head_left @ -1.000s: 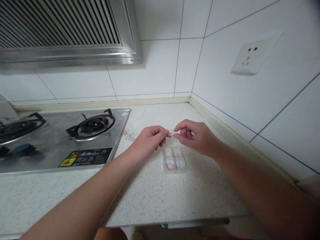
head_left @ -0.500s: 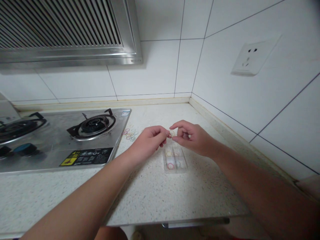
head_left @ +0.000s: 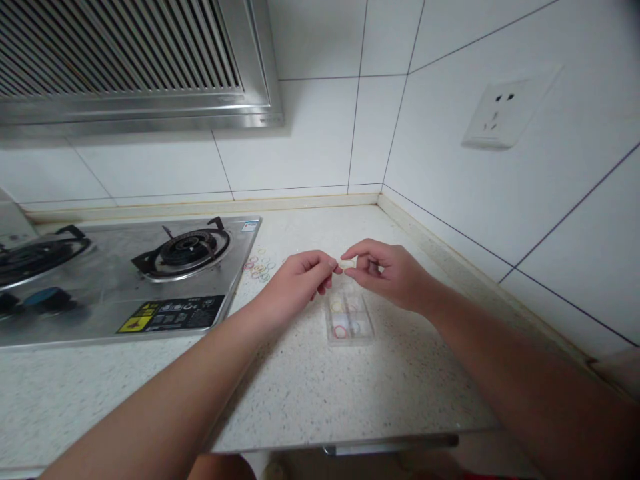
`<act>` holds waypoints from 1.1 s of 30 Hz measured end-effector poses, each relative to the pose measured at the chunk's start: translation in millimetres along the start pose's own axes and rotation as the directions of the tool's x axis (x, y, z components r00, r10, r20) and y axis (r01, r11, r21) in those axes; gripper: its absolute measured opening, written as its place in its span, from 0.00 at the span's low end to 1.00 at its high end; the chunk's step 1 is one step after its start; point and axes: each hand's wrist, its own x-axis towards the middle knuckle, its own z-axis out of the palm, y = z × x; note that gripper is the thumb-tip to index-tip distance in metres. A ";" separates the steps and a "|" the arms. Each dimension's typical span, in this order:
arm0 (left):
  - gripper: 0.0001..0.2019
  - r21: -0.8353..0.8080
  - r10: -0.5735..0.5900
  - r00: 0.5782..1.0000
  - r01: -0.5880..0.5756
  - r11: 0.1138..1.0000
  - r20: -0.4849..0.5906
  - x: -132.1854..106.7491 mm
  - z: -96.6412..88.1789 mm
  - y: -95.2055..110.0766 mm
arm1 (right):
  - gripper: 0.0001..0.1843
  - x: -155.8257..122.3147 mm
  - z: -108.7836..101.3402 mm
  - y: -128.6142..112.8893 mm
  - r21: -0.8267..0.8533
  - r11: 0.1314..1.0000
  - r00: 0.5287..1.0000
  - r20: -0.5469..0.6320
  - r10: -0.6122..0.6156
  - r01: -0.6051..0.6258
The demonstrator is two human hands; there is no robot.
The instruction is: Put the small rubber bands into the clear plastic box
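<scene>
The left hand (head_left: 306, 275) pinches a thin yellow band (head_left: 347, 266) between the two hands. The right hand (head_left: 389, 270) has its grip a bit spread; I can't tell if it touches the band. A clear box (head_left: 351, 343) holding a red band (head_left: 341, 337) sits on the surface (head_left: 310, 393).

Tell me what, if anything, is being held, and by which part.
A thin yellowish ring-shaped band, pinched at its left edge by the left grip; whether the right grip touches it cannot be told.
</scene>
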 end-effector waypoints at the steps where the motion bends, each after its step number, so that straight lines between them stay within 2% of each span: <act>1: 0.14 -0.001 0.001 1.000 -0.001 1.000 -0.004 0.0 0.0 -0.1 | 0.19 0.1 -0.4 0.1 -0.004 1.000 1.000 -0.003 -0.002 0.002; 7: 0.11 0.009 0.005 1.000 -0.005 1.000 -0.019 0.4 -1.1 -0.3 | 0.18 -0.9 -3.6 0.2 -0.033 0.999 1.000 -0.019 0.003 -0.004; 15: 0.10 0.032 0.031 0.999 -0.031 0.999 0.012 -0.7 -1.4 -1.3 | 0.19 -0.8 -5.6 -1.6 -0.066 0.997 0.999 -0.035 0.035 -0.037; 24: 0.11 0.050 0.147 0.989 -0.147 0.988 0.012 1.9 -0.6 -12.0 | 0.20 -1.0 -5.7 -8.1 -0.063 0.996 0.998 -0.005 0.064 -0.064; 33: 0.10 0.052 0.191 0.982 -0.191 0.980 0.003 2.2 -3.1 -12.5 | 0.21 -0.1 -5.6 -10.0 -0.045 0.995 0.994 0.057 0.097 -0.094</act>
